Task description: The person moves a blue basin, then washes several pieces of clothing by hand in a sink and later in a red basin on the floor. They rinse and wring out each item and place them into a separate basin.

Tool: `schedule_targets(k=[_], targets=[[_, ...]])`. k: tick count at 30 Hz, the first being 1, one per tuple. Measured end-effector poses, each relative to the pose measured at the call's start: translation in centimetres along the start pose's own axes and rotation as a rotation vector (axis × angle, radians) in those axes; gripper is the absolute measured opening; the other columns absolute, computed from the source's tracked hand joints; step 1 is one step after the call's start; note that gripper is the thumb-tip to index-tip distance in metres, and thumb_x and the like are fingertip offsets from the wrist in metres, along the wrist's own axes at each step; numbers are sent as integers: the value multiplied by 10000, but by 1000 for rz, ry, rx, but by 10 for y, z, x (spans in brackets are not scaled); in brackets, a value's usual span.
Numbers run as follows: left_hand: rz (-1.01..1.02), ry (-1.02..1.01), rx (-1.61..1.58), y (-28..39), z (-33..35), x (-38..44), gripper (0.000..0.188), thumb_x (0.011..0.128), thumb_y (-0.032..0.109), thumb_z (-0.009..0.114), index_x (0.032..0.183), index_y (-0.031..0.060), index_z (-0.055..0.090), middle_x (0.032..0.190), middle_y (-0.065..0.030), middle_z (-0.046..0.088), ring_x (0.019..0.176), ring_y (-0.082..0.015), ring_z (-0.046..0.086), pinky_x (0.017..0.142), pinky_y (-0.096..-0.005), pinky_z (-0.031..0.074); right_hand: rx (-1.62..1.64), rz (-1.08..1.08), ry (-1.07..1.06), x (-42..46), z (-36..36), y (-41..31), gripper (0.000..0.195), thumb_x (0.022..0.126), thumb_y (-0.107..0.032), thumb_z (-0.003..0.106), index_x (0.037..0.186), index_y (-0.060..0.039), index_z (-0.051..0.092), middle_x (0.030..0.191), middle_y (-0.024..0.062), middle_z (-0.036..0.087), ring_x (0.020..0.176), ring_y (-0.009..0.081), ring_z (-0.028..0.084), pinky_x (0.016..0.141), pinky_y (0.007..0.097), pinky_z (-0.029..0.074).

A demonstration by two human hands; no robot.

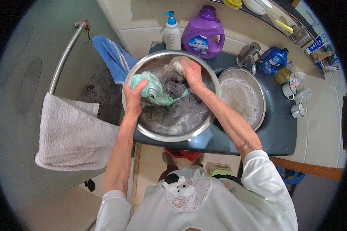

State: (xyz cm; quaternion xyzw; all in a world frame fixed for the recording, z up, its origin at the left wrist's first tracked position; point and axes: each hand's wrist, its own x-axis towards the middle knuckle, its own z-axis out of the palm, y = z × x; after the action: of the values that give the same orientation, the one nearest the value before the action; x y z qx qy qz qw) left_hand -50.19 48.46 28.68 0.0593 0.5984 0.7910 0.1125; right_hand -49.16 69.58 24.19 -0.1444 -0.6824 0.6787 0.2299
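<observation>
A wide stainless steel basin point(173, 138) stands on the dark countertop in front of me. Wet grey cloth point(176, 114) lies in it with soapy liquid. At the basin's left side, my left hand point(135, 96) grips a bunched mint-green garment point(150, 85), lifted partly off the grey cloth. A twisted green strand runs from it towards the right. Near the back right of the basin, my right hand point(192, 73) is closed around a bunched beige cloth point(172, 67), with a white bit at the fingers. The grey cloth's full shape is hidden in folds.
Right of the basin, a second metal basin point(263, 106) holds foamy water below a faucet point(250, 56). Behind stand a purple detergent jug point(205, 31), a white pump bottle point(172, 34) and a blue bottle point(273, 62). Enamel mugs point(297, 110) line the right edge. A towel point(72, 135) hangs left.
</observation>
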Motion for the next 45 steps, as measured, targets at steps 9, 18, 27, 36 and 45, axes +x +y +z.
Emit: schedule_targets(k=[9,18,27,36,45], targets=[[308,-307,569,14,-24,-14,437,672,135,682,1077,15,571,1076,-119,575,991,-186,556,901,-299,418,-87,-278,-213,-52,-32,-96,241,804,-200,600,939,-2,627,761,86,622,699,129,553,662,305,448],[652,-328,1284,-18,-20,-57,700,707,355,736,1302,98,471,1374,-249,350,1261,-429,340,1023,-536,284,-934,-365,-412,-104,-44,-27,612,803,-343,621,1290,-48,396,1403,279,278,1327,425,237,1013,572,274],[665,-407,1504,-28,-13,-58,794,749,406,701,1394,114,341,1412,-293,274,1306,-443,277,1075,-474,258,-1013,-230,-495,-107,-38,-37,562,763,-380,624,1236,-97,517,1324,247,393,1259,415,345,977,556,352],[660,-418,1451,-35,-24,-51,725,789,399,667,1395,144,364,1420,-260,302,1312,-393,306,1075,-438,267,-271,-101,-284,-206,-127,-66,221,843,-170,579,996,-27,652,885,79,683,824,162,632,741,301,506],[676,-497,1429,-36,-30,-39,699,808,402,659,1382,104,392,1415,-222,345,1316,-351,324,1082,-412,252,-157,476,-453,-323,-239,49,174,882,-83,546,1002,4,638,909,47,672,838,112,611,764,255,492]])
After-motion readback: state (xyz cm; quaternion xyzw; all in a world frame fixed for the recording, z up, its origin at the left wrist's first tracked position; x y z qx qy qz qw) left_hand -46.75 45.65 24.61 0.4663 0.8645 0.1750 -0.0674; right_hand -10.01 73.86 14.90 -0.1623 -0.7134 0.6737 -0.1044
